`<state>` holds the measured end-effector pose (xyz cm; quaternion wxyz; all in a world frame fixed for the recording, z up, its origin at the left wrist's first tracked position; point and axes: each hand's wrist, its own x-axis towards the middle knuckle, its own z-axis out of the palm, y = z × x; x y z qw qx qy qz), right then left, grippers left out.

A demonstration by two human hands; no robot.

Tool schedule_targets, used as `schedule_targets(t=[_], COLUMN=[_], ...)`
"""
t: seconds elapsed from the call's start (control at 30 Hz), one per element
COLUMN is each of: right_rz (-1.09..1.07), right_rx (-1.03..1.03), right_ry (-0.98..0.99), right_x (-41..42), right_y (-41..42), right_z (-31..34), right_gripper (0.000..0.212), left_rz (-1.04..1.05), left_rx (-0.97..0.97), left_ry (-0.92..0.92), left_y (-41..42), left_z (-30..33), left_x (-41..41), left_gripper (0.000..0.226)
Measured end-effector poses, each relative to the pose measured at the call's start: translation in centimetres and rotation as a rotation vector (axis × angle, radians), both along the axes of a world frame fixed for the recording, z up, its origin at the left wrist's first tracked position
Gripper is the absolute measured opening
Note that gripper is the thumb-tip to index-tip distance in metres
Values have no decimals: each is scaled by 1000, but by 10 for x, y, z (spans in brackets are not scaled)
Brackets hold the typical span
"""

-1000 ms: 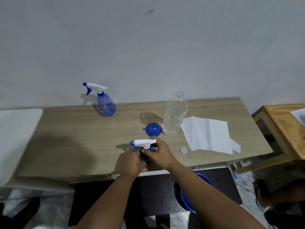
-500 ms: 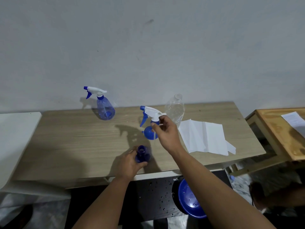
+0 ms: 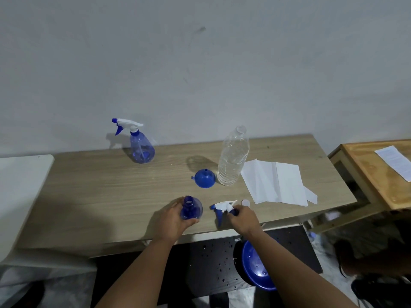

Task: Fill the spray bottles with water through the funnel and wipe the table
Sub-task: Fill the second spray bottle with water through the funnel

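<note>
Under the front edge of the table a blue basin stands on a dark surface with water drops on it.

On the table, near its front edge, the left hand grasps an open blue spray bottle. The fingers are curled round its body from the left and from below, and the bottle stands upright with its neck uncovered. Just to the right of it, but apart from it, the right hand holds the spray head that belongs on this bottle. The fingers pinch its blue collar, and the white nozzle part points to the left, toward the bottle. The spray head is low over the table top; I cannot tell if it touches the wood. A small white bottle cap lies on the table just behind the right hand.

Farther back, in the middle of the table, a blue funnel rests with its wide mouth down and its spout up. It is just beside a clear water bottle, which stands upright without a cap and has water in it. To the right of the water bottle a white paper towel lies flat and unfolded.

At the far left of the table, near the wall, a second spray bottle stands with its spray head on and a little water inside. It is well apart from both hands.
</note>
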<state>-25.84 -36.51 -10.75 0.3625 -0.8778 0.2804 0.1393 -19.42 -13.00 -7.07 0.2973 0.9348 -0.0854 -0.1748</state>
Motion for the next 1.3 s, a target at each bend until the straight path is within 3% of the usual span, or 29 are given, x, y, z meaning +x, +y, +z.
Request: schedule_targets(t=[0.27, 0.43, 0.6, 0.7, 0.77, 0.87, 0.97, 1.07, 1.3], right_rz=[23, -38, -128, 25, 157, 356, 576, 640, 703], right_rx=[-179, -223, -139, -94, -111, -214, -474, -585, -567], right_ry=[18, -27, -272, -379, -394, -248, -7, 180, 375], right_x=[-4, -10, -1, 33, 68, 124, 167, 190, 203], right_y=[4, 6, 11, 21, 29, 42, 56, 62, 68], right_z=[-8, 1, 30, 46, 54, 65, 65, 54, 33], right_gripper=[30, 49, 30, 20, 24, 41, 52, 59, 31], left_rz=[-15, -7, -7, -10, -20, -12, 14, 27, 29], left_rx=[22, -17, -67, -80, -82, -121, -148, -151, -169], left_ry=[-18, -6, 10, 6, -3, 4, 25, 32, 91], left_y=[5, 6, 6, 6, 6, 5, 5, 5, 6], left_z=[-2, -4, -9, -12, -11, -14, -24, -30, -33], left_x=[7, 15, 26, 33, 37, 43, 49, 51, 57], left_gripper=[70, 70, 68, 67, 65, 64, 58, 60, 76])
